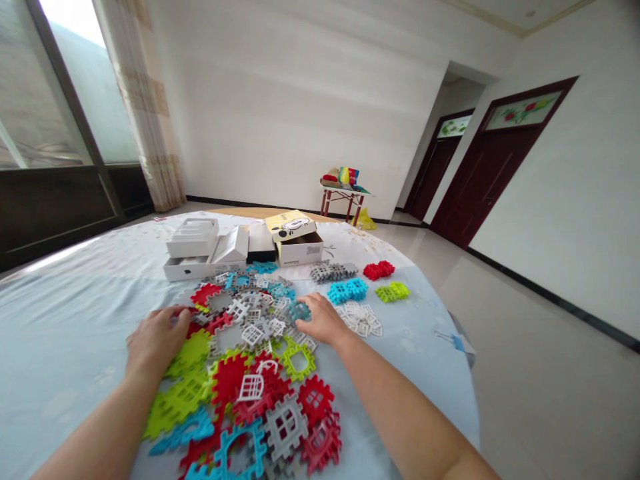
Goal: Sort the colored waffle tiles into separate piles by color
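Observation:
A heap of interlocking plastic tiles (250, 373) in red, green, blue, grey and white lies on a round table with a pale blue cloth (60, 333). My left hand (157, 340) rests palm down on the heap's left side, fingers curled over red and green pieces. My right hand (325, 320) reaches into the middle of the heap, its fingers pinched on a small teal tile (299, 311). To the right of the heap lie sorted little groups: white (360, 319), blue (347, 291), green (393, 292), red (379, 269) and grey (333, 272).
White boxes (200, 250) and an open cardboard box with a yellow lid (295, 240) stand at the table's far side. Beyond, a small red-legged table (345, 197) holds colourful items. Dark doors (480, 180) are at the right, and a window (50, 100) at the left.

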Action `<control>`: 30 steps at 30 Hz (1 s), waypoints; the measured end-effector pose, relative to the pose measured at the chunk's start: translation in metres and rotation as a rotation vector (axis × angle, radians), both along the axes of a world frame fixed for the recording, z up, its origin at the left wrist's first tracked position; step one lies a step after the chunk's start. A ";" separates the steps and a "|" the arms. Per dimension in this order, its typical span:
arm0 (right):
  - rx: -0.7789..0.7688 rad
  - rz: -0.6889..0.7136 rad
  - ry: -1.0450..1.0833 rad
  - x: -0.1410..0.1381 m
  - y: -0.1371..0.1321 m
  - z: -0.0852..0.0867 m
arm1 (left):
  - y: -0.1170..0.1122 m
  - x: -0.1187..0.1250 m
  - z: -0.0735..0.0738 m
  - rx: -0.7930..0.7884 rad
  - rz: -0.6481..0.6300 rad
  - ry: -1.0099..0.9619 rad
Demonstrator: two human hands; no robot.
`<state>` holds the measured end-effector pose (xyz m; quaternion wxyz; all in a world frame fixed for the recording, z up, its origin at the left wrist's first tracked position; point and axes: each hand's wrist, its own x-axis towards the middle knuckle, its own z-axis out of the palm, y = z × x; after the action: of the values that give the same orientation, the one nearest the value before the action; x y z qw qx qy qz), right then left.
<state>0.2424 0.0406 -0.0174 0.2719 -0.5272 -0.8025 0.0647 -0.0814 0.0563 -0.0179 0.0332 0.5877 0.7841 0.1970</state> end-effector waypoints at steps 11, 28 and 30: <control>0.061 -0.462 -0.058 0.072 0.021 0.012 | 0.001 0.001 0.000 -0.019 0.015 0.009; 0.057 -0.046 -0.034 0.019 0.001 0.010 | -0.002 0.003 0.000 0.004 0.001 -0.014; 0.007 0.011 -0.054 0.010 -0.002 0.006 | -0.002 0.003 0.000 0.003 -0.003 -0.008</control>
<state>0.2528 0.0391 -0.0117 0.2517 -0.5233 -0.8126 0.0493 -0.0786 0.0545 -0.0182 0.0358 0.5881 0.7827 0.2004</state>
